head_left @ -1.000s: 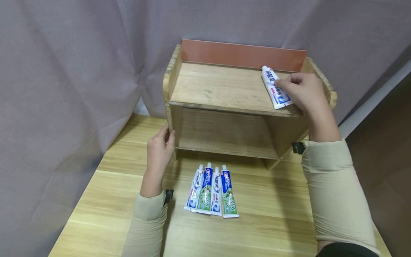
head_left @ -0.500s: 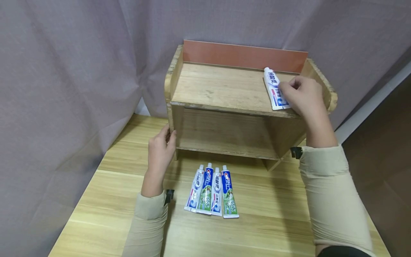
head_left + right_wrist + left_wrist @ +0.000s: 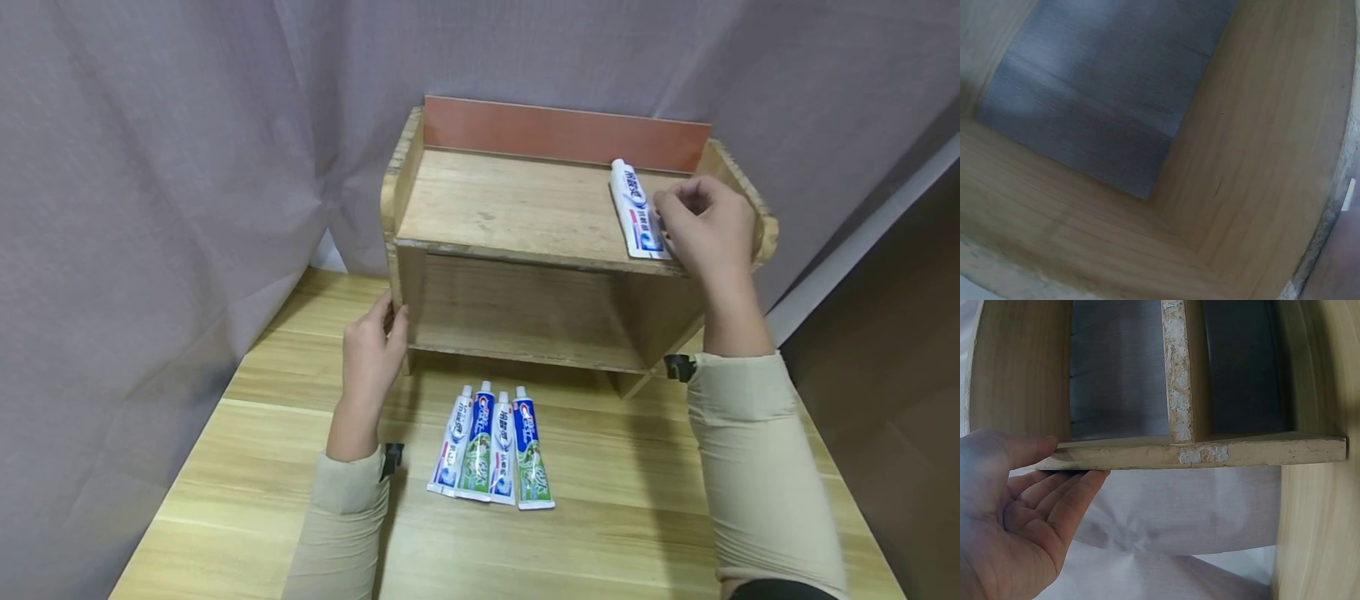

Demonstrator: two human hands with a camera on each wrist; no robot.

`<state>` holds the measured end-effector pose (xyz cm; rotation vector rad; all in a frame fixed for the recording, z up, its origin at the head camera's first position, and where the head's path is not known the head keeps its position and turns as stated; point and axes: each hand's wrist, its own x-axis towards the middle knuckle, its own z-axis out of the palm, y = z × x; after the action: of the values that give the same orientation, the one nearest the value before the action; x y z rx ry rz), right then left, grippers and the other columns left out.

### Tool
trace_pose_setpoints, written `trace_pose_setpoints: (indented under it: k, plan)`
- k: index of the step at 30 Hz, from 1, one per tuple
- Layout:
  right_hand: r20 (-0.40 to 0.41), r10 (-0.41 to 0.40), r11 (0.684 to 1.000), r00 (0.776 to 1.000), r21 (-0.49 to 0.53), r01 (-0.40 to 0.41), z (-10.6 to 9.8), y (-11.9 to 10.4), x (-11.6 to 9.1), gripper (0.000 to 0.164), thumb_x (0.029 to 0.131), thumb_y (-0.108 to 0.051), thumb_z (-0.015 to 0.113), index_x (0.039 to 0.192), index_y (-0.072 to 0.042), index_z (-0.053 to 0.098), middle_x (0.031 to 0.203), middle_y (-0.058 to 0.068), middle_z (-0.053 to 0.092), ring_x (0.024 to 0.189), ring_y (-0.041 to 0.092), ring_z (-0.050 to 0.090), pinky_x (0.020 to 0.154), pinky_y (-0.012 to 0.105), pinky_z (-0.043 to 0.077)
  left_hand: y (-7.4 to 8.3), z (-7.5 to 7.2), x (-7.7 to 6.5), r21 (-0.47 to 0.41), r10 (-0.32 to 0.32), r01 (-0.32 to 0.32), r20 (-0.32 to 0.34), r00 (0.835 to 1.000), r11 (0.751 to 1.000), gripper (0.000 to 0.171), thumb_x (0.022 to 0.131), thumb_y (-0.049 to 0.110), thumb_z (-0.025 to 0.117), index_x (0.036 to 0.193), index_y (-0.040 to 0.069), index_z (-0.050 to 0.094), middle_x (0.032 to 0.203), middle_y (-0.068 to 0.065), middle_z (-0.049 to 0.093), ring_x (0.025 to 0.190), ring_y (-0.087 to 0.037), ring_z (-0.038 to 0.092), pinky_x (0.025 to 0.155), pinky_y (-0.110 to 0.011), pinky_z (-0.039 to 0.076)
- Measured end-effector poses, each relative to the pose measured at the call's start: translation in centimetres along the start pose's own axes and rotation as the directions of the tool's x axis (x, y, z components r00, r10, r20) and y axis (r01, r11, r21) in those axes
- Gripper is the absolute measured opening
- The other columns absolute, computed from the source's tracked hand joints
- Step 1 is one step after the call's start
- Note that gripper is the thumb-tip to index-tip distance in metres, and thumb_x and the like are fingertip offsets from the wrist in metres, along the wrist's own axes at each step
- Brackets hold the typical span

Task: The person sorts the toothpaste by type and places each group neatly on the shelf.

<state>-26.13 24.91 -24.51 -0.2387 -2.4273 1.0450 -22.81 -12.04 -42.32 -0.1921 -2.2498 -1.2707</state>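
A wooden two-tier shelf (image 3: 525,250) stands on the table. My left hand (image 3: 372,350) holds the front edge of its left side panel. In the left wrist view, the thumb lies on one face of the panel and the fingers (image 3: 1079,506) on the other. On the top tier, towards the right, lies a white toothpaste tube (image 3: 636,212), cap to the back. Curled fingers of my right hand (image 3: 708,225) hold the tube's right edge low down; the fingertips are partly hidden. Another row of toothpaste tubes (image 3: 491,446), white and blue-green, lies before the shelf.
A reddish-brown board (image 3: 562,133) backs the top tier. The shelf's raised right side panel (image 3: 750,196) is close beside my right hand. Grey cloth (image 3: 187,125) hangs behind and to the left of the wooden table (image 3: 600,550). A brown surface (image 3: 892,392) stands at the right.
The tube on the top tier has turned straighter, its bottom end shifting left. My right hand has moved slightly down, towards the tube's right edge. My left hand stays put.
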Motion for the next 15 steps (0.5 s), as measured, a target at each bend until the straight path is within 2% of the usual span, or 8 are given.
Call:
trace_pose_setpoints:
  k: [4,7,15]
  plan:
    - [-0.072,-0.059,0.993,0.996,0.097,0.066,0.23,0.09,-0.42,0.015,0.091,-0.034,0.065,0.091,-0.020,0.069,0.078,-0.015,0.059,0.076,0.004,0.053,0.065,0.018,0.040,-0.02,0.02,0.00,0.006,-0.007,0.007,0.001,1.000,1.000,0.029,0.100,0.011,0.062,0.125,-0.004,0.065,0.112,-0.026,0.070,0.098,-0.035,0.073,0.081,-0.036,0.065]
    - [-0.108,-0.086,0.986,0.991,0.130,0.099,0.36,0.17,-0.43,0.012,0.090,-0.031,0.066,0.089,-0.020,0.069,0.077,-0.016,0.060,0.076,0.003,0.054,0.066,0.017,0.041,0.00,0.06,0.00,0.014,0.003,-0.003,-0.003,1.000,1.000,0.029,0.100,0.011,0.062,0.124,-0.004,0.065,0.111,-0.025,0.071,0.097,-0.035,0.073,0.081,-0.036,0.065]
    - [-0.148,-0.112,0.983,0.983,0.125,0.131,0.69,0.37,-0.47,0.004,0.090,-0.027,0.068,0.086,-0.028,0.067,0.076,-0.019,0.060,0.074,0.001,0.056,0.065,0.015,0.042,-0.12,0.12,0.09,0.021,0.020,-0.020,-0.005,1.000,1.000,0.028,0.100,0.010,0.062,0.123,-0.004,0.066,0.110,-0.025,0.071,0.096,-0.035,0.073,0.081,-0.034,0.065]
